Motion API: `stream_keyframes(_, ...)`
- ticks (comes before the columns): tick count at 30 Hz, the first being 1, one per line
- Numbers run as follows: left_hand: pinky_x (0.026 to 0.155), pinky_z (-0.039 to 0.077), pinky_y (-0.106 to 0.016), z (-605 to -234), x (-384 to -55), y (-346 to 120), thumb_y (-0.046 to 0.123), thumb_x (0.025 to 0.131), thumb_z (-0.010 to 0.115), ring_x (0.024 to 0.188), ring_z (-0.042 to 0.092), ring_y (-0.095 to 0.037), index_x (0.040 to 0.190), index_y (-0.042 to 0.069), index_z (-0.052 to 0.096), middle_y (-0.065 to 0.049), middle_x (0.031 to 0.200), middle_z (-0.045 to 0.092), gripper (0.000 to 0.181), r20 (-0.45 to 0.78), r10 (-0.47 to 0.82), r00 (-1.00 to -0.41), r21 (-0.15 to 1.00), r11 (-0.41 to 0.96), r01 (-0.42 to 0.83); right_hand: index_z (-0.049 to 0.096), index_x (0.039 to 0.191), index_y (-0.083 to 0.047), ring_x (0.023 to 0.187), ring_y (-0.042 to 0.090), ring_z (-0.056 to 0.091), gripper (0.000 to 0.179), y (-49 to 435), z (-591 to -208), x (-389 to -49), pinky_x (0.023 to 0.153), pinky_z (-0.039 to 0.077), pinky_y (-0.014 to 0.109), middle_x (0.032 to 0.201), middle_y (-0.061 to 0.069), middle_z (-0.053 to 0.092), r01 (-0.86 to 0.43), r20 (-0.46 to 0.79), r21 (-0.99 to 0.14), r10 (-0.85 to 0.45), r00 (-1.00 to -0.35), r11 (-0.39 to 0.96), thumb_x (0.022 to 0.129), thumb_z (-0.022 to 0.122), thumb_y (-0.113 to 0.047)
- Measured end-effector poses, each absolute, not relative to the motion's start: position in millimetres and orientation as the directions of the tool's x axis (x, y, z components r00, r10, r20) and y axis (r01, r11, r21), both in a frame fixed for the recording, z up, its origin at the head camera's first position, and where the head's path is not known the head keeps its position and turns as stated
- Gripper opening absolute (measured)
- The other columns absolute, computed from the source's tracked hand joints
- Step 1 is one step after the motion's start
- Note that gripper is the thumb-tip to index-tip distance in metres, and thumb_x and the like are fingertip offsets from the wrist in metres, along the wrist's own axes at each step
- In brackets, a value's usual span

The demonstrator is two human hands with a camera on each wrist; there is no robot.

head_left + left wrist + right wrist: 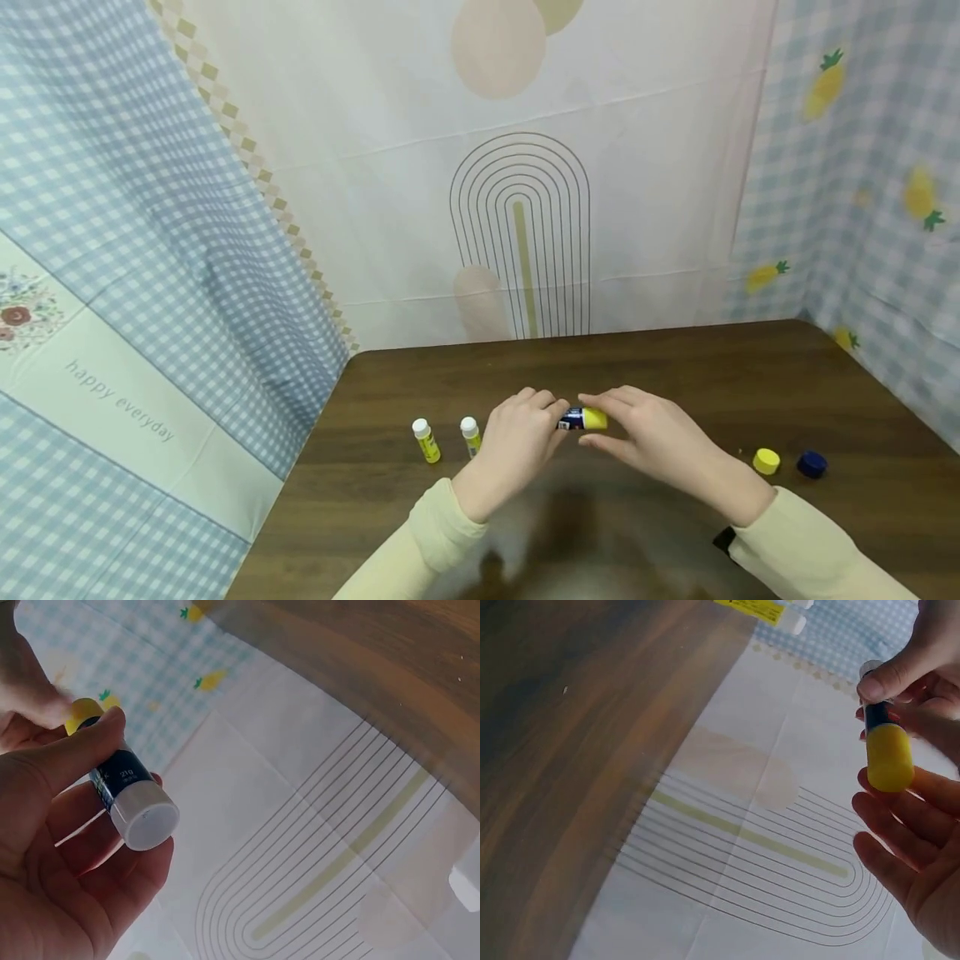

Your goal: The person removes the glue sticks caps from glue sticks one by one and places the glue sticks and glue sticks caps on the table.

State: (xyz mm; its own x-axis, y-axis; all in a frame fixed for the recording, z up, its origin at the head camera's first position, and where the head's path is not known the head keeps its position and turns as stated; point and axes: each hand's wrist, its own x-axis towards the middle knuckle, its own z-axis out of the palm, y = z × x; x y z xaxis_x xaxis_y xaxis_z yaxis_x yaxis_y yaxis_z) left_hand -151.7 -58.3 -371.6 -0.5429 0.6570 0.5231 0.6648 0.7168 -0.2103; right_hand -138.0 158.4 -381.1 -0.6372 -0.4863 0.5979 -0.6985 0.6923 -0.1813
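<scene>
A dark blue glue stick with a white base and a yellow cap lies sideways above the middle of the table. My left hand grips its body between thumb and fingers, the white base pointing left. Around the yellow end, my right hand has its fingers spread and only slightly bent. In the right wrist view a fingertip is at the cap's lower edge; whether it touches is unclear. The head view shows the right thumb apart from the cap.
Two yellow glue sticks with white tops, one on the left and another partly behind my left wrist, stand on the brown table. Right of my right hand lie a loose yellow cap and a dark blue cap. Curtains hang behind.
</scene>
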Motion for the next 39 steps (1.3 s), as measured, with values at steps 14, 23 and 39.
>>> stream_keyframes(14, 0.071, 0.049, -0.022, -374, -150, -64, 0.034, 0.084, 0.084, 0.08, 0.058, -0.01, 0.102, 0.018, 0.077, 0.009, 0.091, 0.067, 0.025, 0.53, 0.675, -0.513, -0.234, 0.698, 0.677, 0.073, 0.1, -0.019, 0.083, 0.003, 0.064, 0.017, 164, -382, -140, 0.069, 0.054, 0.027, 0.092, -0.016, 0.068, -0.649, 0.465, -0.453, -0.459, -0.757, 0.611, 0.086, 0.081, -0.025)
stream_keyframes(23, 0.071, 0.05, -0.022, -373, -150, -65, 0.034, 0.083, 0.085, 0.08, 0.058, -0.01, 0.102, 0.018, 0.077, 0.008, 0.092, 0.068, 0.026, 0.541, 0.671, -0.506, -0.256, 0.705, 0.662, 0.067, 0.116, -0.013, 0.096, 0.013, 0.068, 0.037, 161, -389, -140, 0.078, 0.056, 0.035, 0.108, -0.004, 0.07, -0.645, 0.476, -0.405, -0.453, -0.754, 0.648, 0.088, 0.08, -0.032)
stream_keyframes(39, 0.071, 0.05, -0.021, -381, -149, -66, 0.036, 0.083, 0.085, 0.081, 0.058, -0.01, 0.102, 0.018, 0.077, 0.008, 0.091, 0.068, 0.028, 0.489, 0.686, -0.54, -0.258, 0.704, 0.661, 0.068, 0.117, -0.015, 0.088, 0.01, 0.069, 0.04, 155, -400, -138, 0.07, 0.056, 0.033, 0.105, -0.002, 0.073, -0.604, 0.436, -0.38, -0.44, -0.785, 0.701, 0.086, 0.08, -0.037)
